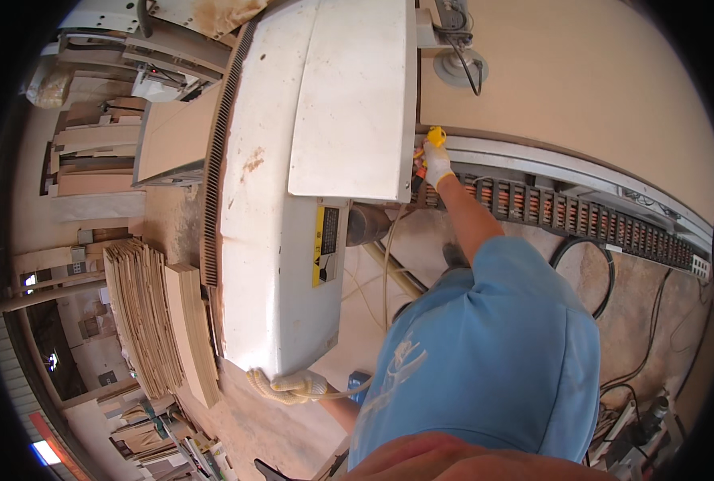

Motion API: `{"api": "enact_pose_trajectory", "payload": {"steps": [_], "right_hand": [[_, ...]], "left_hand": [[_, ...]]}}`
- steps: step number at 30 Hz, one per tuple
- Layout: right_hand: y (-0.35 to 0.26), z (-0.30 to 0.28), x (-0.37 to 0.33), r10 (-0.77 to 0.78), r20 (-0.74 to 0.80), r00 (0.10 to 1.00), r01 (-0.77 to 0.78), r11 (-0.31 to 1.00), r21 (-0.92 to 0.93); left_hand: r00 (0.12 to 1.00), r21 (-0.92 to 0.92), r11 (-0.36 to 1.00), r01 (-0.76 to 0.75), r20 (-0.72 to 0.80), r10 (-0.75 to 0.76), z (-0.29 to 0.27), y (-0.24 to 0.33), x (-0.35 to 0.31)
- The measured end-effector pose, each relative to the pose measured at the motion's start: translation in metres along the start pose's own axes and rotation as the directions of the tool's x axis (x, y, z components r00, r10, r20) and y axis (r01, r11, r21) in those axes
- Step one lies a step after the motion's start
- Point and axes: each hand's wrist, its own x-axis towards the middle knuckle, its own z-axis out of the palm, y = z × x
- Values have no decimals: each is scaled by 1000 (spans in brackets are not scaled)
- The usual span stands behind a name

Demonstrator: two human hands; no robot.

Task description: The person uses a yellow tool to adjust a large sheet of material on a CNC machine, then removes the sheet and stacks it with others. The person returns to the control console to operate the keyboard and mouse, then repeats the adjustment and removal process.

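Boards [153,321] are leaning in a stack at the far left, on the dusty floor [269,417]. Just beside them, the gloved left hand [297,387] is curling its fingers over the lower corner of the white machine cover [293,200], clamped on its edge. The blue shirt [485,361] is filling the lower middle. Further right, the gloved right hand [436,163] is reaching up and gripping a yellow tool [435,135], fingers closed round it, against the grey rail [565,172] above the cable chain [581,216].
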Motion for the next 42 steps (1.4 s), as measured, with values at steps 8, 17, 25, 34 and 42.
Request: {"api": "enact_pose_trajectory", "payload": {"steps": [8, 17, 25, 34, 42], "right_hand": [[-25, -89, -9, -67, 153, 986, 95, 979, -179], [11, 7, -33, 5, 330, 944, 115, 933, -341], [-120, 151, 161, -211, -24, 977, 158, 801, -578], [-142, 137, 197, -153, 111, 982, 186, 680, -710], [-38, 83, 56, 432, 218, 875, 107, 267, -958]], "left_hand": [[990, 22, 998, -66, 125, 63, -13, -10, 5], [974, 68, 994, -83, 215, 66, -32, -1, 6], [903, 188, 941, -282, 383, 194, -28, 49, 34], [918, 279, 933, -228, 380, 111, -22, 29, 23], [957, 226, 974, -28, 286, -39, -19, 5, 7]]}}
